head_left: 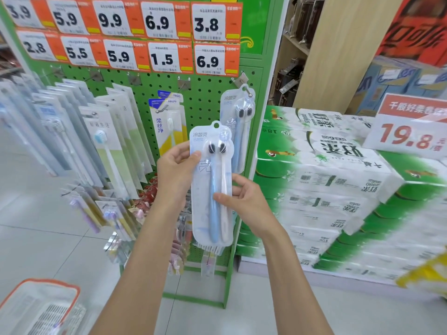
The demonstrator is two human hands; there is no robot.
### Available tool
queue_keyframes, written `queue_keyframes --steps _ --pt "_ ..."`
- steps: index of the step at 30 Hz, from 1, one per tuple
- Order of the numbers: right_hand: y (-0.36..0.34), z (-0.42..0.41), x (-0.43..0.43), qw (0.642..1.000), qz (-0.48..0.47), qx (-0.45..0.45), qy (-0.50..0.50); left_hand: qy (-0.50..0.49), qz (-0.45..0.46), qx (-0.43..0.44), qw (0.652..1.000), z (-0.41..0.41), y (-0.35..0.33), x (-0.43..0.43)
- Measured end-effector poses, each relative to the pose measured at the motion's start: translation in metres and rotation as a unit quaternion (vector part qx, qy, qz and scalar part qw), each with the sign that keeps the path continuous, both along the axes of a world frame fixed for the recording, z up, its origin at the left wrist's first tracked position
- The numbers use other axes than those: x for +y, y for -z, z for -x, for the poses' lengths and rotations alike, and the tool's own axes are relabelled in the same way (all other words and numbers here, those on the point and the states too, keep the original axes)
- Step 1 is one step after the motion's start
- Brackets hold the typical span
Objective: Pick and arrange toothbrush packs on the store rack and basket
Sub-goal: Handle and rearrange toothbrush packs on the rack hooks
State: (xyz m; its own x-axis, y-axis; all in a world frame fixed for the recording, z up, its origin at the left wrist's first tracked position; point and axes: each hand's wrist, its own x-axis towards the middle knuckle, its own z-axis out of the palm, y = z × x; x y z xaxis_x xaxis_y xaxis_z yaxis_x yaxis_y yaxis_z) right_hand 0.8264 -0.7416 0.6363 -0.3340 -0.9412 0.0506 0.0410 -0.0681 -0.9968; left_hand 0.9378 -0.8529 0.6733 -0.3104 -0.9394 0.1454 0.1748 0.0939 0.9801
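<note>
Toothbrush pack (211, 221), a clear blister card with one blue and one white brush, stands upright before the green pegboard rack (205, 102), overlapping a matching hung pack (243, 141). My left hand (175, 172) pinches its upper edge and my right hand (246, 204) pinches mid-handle, likely to steer its hang hole onto the metal hook (247, 89). Low left sits the white orange-rimmed plastic basket (38, 298); I cannot tell its contents.

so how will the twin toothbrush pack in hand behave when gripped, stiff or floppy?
Probably fairly stiff: the twin toothbrush pack looks flat and unbent with the left hand and right hand pinching it. Likely light, since thumb-and-finger pinches carry it. Its glossy plastic front may be slippery, so a loose pinch could let it slide.
</note>
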Motion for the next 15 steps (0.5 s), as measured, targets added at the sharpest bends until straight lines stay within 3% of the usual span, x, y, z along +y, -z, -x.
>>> queue_keyframes --steps 8,11,13,15 --pt "-0.002 0.003 0.0 0.999 -0.009 -0.002 -0.036 -0.068 0.012 0.029 0.997 0.001 -0.004 0.0" --pt "-0.002 -0.004 -0.005 1.0 0.017 0.017 0.006 -0.077 0.096 -0.06 0.991 0.0 -0.008 0.0" --pt "-0.004 -0.007 -0.009 0.996 0.051 0.051 0.048 -0.03 0.143 -0.145 0.979 -0.002 -0.009 0.002" --pt "-0.005 -0.008 -0.012 0.99 0.068 0.1 0.077 0.022 0.104 -0.203 0.973 -0.001 -0.01 0.005"
